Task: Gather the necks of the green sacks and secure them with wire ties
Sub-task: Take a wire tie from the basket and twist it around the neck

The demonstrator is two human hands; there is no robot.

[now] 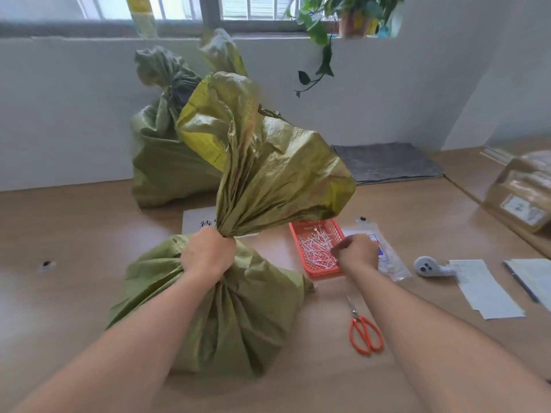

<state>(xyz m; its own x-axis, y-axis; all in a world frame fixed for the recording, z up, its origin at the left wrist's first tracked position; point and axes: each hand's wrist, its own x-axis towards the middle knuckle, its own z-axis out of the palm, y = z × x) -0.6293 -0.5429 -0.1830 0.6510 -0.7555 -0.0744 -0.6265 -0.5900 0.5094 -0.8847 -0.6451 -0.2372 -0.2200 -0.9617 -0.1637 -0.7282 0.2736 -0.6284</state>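
Observation:
A filled green woven sack (238, 317) lies on the wooden table in front of me. My left hand (207, 253) is shut around its gathered neck, and the loose top (268, 162) fans upward above my fist. My right hand (356, 253) reaches over the right edge of an orange basket (311, 271) holding several white wire ties (313, 244); its fingers pinch at the ties, but I cannot tell whether one is held. Another green sack (167, 162) with a bunched neck stands behind, against the wall.
Orange-handled scissors (363, 332) lie right of the near sack. A clear plastic packet (387, 257), a small white device (429, 266) and paper sheets (483, 287) lie further right. A grey mat (384, 162) and wrapped parcels (521, 192) sit at the back right. A labelled sheet (198, 220) lies under the sack.

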